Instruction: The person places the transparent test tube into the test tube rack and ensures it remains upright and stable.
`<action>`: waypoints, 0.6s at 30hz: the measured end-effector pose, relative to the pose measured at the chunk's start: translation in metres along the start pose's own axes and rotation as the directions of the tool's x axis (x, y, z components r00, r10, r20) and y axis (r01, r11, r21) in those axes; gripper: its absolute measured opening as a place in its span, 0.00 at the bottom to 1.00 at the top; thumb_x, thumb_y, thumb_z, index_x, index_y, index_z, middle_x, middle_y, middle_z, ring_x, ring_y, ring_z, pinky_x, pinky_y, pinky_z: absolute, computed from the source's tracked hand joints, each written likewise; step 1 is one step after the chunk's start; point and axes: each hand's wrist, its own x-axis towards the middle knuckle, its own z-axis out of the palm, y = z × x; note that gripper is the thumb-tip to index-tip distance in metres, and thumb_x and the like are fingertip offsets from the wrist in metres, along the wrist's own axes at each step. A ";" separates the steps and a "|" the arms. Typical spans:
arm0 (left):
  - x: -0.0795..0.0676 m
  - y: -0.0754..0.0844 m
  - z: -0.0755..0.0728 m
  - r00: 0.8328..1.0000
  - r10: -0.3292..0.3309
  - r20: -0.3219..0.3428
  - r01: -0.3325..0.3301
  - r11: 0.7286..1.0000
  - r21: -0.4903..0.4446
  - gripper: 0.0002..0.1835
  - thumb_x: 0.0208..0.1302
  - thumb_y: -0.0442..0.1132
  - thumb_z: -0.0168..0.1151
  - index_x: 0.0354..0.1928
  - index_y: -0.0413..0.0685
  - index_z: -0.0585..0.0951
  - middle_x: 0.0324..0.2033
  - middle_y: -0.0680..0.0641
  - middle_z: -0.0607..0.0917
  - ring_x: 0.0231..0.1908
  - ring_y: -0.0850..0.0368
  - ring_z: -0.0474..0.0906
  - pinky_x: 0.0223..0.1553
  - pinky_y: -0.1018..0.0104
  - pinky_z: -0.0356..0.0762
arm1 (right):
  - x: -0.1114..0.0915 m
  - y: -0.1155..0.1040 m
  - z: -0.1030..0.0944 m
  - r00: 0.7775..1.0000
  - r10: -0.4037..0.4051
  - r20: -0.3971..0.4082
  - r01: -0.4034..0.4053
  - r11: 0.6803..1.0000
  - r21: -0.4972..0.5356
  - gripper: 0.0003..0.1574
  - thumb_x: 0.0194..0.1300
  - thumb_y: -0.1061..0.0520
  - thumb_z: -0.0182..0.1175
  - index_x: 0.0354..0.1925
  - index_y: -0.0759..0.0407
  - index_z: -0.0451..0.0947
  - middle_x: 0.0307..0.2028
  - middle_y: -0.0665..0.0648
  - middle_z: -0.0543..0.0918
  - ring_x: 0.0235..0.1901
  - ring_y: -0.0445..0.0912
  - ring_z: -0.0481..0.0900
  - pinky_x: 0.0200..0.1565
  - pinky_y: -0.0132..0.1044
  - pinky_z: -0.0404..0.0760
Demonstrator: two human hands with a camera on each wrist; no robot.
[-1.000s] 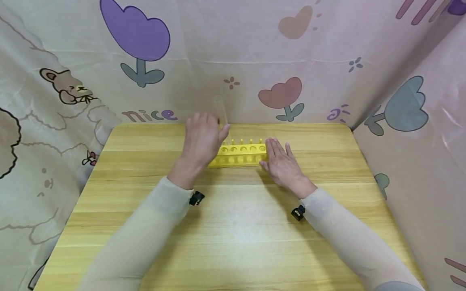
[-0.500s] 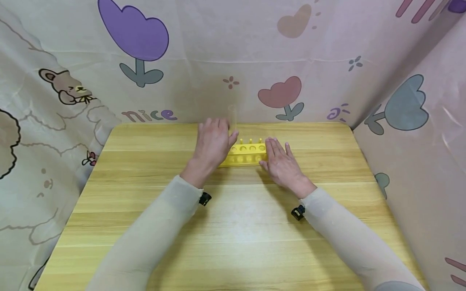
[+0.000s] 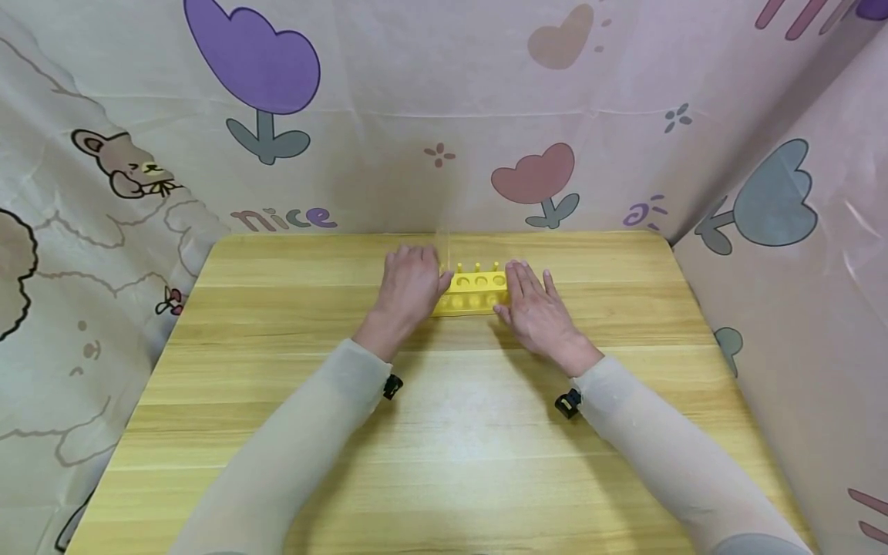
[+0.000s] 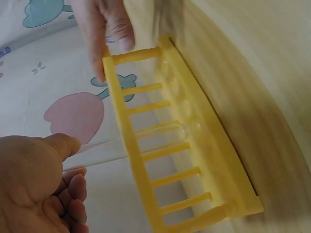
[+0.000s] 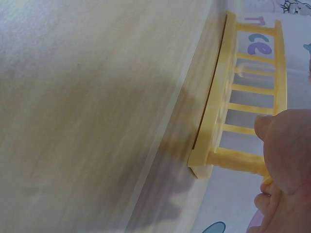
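A yellow test tube rack [image 3: 479,290] stands near the back of the table, with round holes along its top and a row of pegs behind them. My left hand [image 3: 411,287] covers the rack's left part and pinches a clear test tube [image 4: 104,151] between thumb and fingers. In the left wrist view the tube passes through the top plate, its rounded end close to the base [image 4: 218,155]. My right hand [image 3: 539,312] rests with straight fingers against the rack's right end; in the right wrist view its thumb [image 5: 263,127] lies at the top bar.
The rack sits on a wood-grain table [image 3: 458,432] whose back edge lies just behind it. A printed curtain [image 3: 388,92] hangs behind the table and along both sides. Each wrist carries a small black camera mount [image 3: 568,402].
My left hand has moved right along the rack and then lower; the tilted test tube has become upright and sunk down into the rack. The right hand has stayed at the rack's end.
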 end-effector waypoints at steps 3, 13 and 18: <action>0.000 0.000 0.004 1.000 0.007 0.017 -0.007 1.000 0.009 0.21 0.79 0.54 0.59 0.42 0.40 0.78 0.32 0.45 0.80 0.36 0.46 0.72 0.39 0.58 0.67 | 0.000 0.000 0.000 1.000 -0.001 -0.005 0.001 1.000 -0.004 0.51 0.85 0.38 0.43 0.84 0.67 0.36 0.84 0.69 0.46 0.84 0.61 0.44 0.81 0.63 0.40; 0.001 0.001 0.005 0.996 -0.028 0.081 0.032 0.998 -0.055 0.19 0.79 0.52 0.59 0.42 0.41 0.76 0.33 0.46 0.79 0.37 0.46 0.70 0.41 0.59 0.66 | 0.000 0.000 0.000 1.000 0.003 -0.009 -0.003 1.000 0.008 0.51 0.85 0.38 0.44 0.84 0.66 0.36 0.84 0.69 0.46 0.84 0.60 0.44 0.81 0.63 0.39; 0.003 0.001 0.005 0.992 -0.048 0.114 0.059 0.994 -0.097 0.16 0.79 0.50 0.60 0.43 0.42 0.75 0.35 0.46 0.78 0.39 0.46 0.70 0.43 0.58 0.67 | 0.000 -0.001 0.000 1.000 0.003 0.004 -0.003 1.000 0.006 0.51 0.85 0.38 0.42 0.84 0.66 0.34 0.84 0.68 0.43 0.84 0.60 0.42 0.81 0.63 0.38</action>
